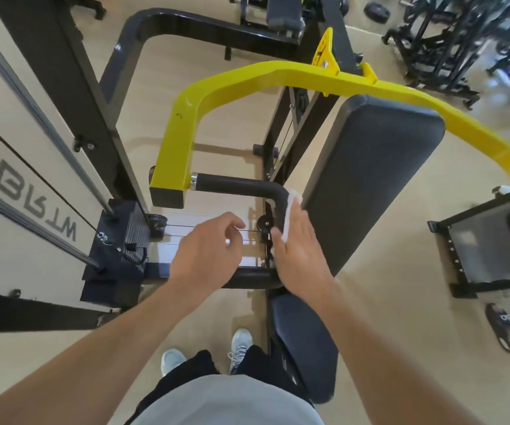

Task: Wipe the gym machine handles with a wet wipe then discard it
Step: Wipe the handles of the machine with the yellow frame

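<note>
- While the right hand (298, 240) presses a white wet wipe (292, 210) against the black L-shaped handle (247, 185) at the centre of the frame, the wiping step looks to be under way and not finished.
- The wipe sits on the downward leg of that handle, just below its bend, trapped between the flat palm and fingers and the grip; its upper edge pokes out above the fingertips.
- The right fingers lie nearly straight and close together, laid flat along the grip and not curled round it.
- The left hand (207, 250), lower centre, hangs apart from the handle with fingers loosely curled and holds nothing; it hovers over the thin cables (186, 231) below the grip.
- The handle juts from the end of a yellow arm (180, 130) that arches to the upper right of the frame, above a dark back pad (370, 179).
- Whether the horizontal stretch of the grip is already clean cannot be told; no wet sheen shows.
- By judgement, the machine's other handle, which is out of view, may remain to be wiped.
- No bin is visible, so discarding the wipe is clearly not yet done.
</note>
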Available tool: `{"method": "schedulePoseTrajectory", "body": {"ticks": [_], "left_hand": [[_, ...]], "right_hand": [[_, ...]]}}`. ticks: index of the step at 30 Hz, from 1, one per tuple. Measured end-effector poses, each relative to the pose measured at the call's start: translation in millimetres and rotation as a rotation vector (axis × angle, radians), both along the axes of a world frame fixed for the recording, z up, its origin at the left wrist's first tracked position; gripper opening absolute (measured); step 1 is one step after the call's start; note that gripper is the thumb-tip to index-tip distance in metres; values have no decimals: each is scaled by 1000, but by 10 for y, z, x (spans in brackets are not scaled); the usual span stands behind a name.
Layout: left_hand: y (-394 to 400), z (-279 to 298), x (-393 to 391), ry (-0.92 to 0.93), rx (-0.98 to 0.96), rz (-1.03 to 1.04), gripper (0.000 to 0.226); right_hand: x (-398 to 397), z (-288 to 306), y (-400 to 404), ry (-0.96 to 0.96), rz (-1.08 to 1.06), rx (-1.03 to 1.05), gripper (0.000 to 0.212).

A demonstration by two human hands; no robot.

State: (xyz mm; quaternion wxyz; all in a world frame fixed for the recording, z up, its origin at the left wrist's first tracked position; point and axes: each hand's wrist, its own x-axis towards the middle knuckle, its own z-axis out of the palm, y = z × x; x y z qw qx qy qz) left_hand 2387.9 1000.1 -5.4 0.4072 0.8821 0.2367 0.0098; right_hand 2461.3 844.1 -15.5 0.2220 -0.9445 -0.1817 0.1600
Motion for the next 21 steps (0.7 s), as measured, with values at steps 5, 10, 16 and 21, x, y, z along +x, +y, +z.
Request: {"method": "schedulePoseTrajectory", "body": {"ticks": [5,10,16,21], "left_hand": [[134,-32,-264,-235,8,122,28],[379,-333,-766,-183,-199,505,23],[373,-354,-972,-145,-265,529,26],[229,-176,-810,-318,-29,269,28]], "right_hand": [[-593,23,-38,-308,388,-212,68],[-888,28,575,-389,681,-251,58],[-672,64,435,-528,842,-393,53],[-389,19,-395,-523,662,-162,37]]}}
